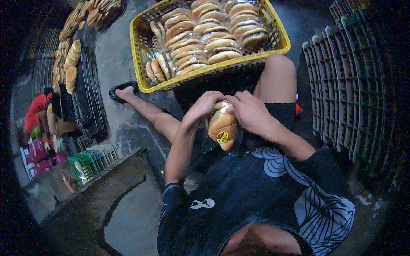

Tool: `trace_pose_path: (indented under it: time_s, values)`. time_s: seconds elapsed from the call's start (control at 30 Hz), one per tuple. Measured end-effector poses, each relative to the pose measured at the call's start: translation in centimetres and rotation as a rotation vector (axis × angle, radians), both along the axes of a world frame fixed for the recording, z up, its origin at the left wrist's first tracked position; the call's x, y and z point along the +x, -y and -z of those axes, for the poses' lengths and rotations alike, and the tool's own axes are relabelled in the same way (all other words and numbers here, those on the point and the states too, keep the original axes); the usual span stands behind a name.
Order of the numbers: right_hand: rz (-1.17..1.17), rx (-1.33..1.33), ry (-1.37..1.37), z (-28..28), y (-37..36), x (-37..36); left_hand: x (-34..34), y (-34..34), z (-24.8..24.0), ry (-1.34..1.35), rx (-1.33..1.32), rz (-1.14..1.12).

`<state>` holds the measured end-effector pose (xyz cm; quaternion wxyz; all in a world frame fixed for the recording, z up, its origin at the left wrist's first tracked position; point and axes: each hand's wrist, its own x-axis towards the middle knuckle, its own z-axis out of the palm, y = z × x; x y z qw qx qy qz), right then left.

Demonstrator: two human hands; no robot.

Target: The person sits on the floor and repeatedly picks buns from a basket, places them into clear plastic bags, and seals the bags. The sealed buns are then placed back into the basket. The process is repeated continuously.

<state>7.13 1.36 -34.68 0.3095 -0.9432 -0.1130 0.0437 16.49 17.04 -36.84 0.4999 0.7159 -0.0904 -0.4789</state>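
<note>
A golden-brown bread bun in a clear plastic bag hangs in front of my lap, with a round yellow sticker near its lower end. My left hand grips the bag's upper left side, fingers curled in. From the other side my right hand pinches the top of the same bag, its fingertips close to those of my left. Just beyond both hands stands a yellow plastic basket, holding rows of bagged, filled buns. Several more buns lie tilted in its near left corner.
Stacked plastic crates rise on my right. Racks with loaves stand at the far left, near a person in red. A green crate sits lower left, beyond a concrete ledge. My bent knee touches the basket's near side.
</note>
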Motion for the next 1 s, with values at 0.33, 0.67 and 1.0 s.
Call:
trace_pose_path:
  time_s: [0.33, 0.67, 1.0]
  values:
    - [0.366, 0.387, -0.124, 1.2, 4.2, -2.4, -4.2, 4.5, -1.0, 0.759, -0.191, -0.068]
    - [1.164, -0.053, -0.459, 14.9, 18.1, -7.3, -6.0, 10.7, -1.8, 0.838, -0.31, -0.623]
    - [1.001, 0.207, -0.861, 27.5, 25.6, -16.8, -4.0, 5.5, 0.7, 0.761, -0.187, -0.842]
